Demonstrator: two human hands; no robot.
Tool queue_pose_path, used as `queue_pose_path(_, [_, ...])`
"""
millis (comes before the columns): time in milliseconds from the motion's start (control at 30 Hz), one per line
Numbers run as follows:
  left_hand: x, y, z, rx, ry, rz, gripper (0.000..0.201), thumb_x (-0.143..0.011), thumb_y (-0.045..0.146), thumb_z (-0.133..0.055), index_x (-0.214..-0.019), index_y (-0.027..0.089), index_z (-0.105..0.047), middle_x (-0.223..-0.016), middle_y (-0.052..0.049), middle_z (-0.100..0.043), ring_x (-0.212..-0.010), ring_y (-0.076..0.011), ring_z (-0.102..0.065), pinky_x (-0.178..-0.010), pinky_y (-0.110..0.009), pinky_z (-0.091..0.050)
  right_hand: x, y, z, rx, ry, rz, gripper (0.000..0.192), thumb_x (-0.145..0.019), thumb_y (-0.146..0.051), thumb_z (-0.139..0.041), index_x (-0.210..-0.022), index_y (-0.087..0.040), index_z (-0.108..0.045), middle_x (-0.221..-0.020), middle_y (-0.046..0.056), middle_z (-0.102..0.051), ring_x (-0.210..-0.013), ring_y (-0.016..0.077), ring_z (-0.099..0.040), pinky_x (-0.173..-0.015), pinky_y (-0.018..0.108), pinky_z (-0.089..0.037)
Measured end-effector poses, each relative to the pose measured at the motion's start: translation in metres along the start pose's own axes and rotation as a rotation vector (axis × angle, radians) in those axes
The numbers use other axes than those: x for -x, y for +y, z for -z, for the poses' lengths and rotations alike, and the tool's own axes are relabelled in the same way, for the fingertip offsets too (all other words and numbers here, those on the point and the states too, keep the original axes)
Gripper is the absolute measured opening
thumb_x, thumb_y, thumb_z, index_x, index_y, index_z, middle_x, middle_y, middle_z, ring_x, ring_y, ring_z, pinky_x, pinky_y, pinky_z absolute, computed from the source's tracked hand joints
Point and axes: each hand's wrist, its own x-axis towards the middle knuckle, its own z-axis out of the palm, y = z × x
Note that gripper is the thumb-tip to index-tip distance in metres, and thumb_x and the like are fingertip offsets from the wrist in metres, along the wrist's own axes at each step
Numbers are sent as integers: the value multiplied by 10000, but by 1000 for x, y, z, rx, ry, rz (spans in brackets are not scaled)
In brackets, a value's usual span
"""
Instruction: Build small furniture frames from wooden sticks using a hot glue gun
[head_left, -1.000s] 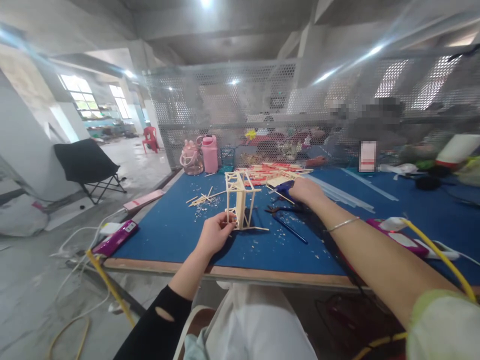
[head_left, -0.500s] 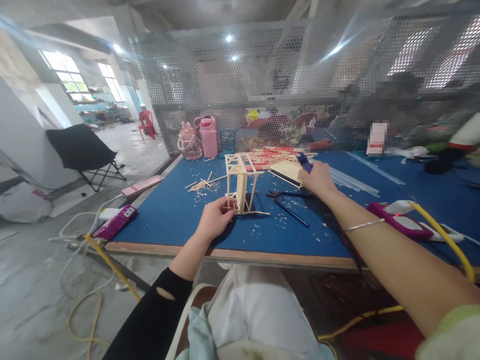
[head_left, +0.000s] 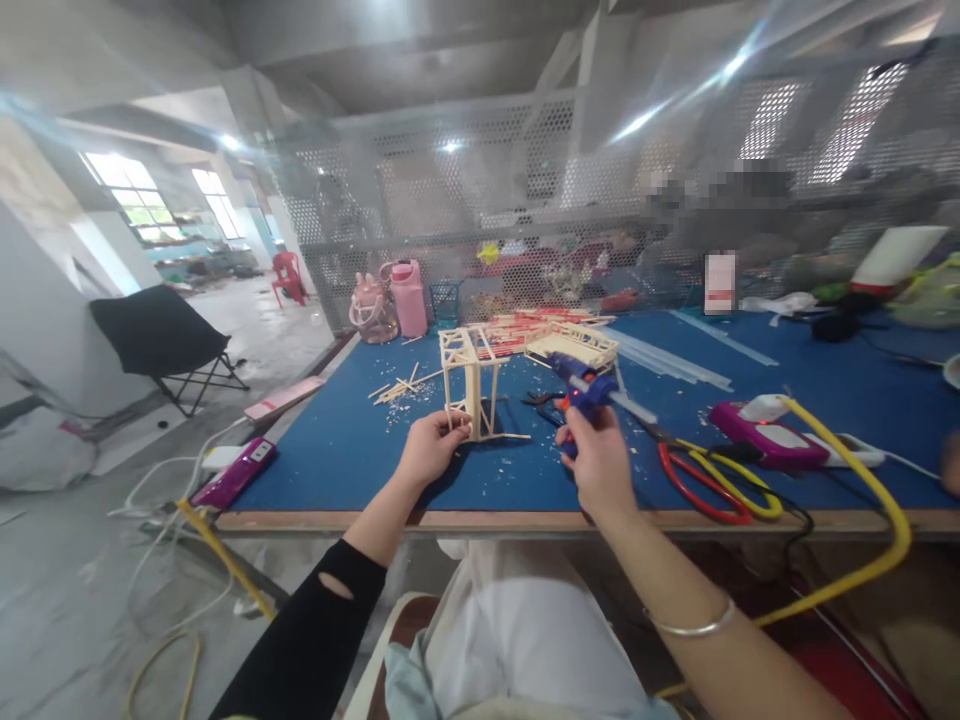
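Note:
My left hand point(head_left: 433, 447) pinches the lower left part of a small wooden stick frame point(head_left: 472, 385), which stands upright on the blue table. One stick juts out to the right from its base. In my right hand point(head_left: 604, 465) is a blue hot glue gun point(head_left: 581, 385), its nozzle pointing left and away from me, with a translucent glue stick point(head_left: 634, 405) poking out of its back. The gun is to the right of the frame, apart from it. Pliers point(head_left: 541, 402) lie behind the gun, partly hidden by it. A second stick model point(head_left: 574, 345) rests farther back.
Red and plain sticks point(head_left: 517, 328) are heaped at the back. Loose sticks point(head_left: 405, 385) lie left of the frame. Scissors with red and yellow handles point(head_left: 712, 480), a purple power strip point(head_left: 769, 435) and clear glue sticks point(head_left: 667, 358) are on the right. Pink bottles point(head_left: 409, 300) stand at the back left.
My right hand has drawn back toward me, bringing the glue gun up beside the frame. The scissors have come into sight. My left hand keeps its hold on the frame.

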Motion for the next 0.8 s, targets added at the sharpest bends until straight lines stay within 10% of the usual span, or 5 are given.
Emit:
queue_pose_path(467, [7, 6, 3, 57, 28, -36, 239, -616, 301, -683, -817, 174, -662, -724, -9, -689, -640, -136, -610, -632, -250, -488, 11, 16, -4, -109, -148, 3, 454, -696, -583, -629, -942, -216, -524, -624, -47, -580, -409, 66, -381, -333, 176, -235])
queue_pose_path(667, [9, 2, 18, 144, 278, -13, 316, -648, 308, -613, -932, 169, -623, -923, -69, -698, -810, -159, -643, -687, -252, -500, 19, 10, 11, -52, -123, 2, 493, -730, -604, -583, -998, -191, -580, -503, -63, -486, -392, 78, -314, -343, 192, -216])
queue_pose_path(800, [4, -8, 27, 137, 442, 83, 272, -718, 351, -566, -890, 155, -644, -743, -40, -691, -581, -119, -573, -567, -238, -447, 28, -5, 26, 270, -350, 64, 352, -781, -558, -545, -757, -212, -604, -625, 17, -596, -502, 125, -471, -405, 226, -351])
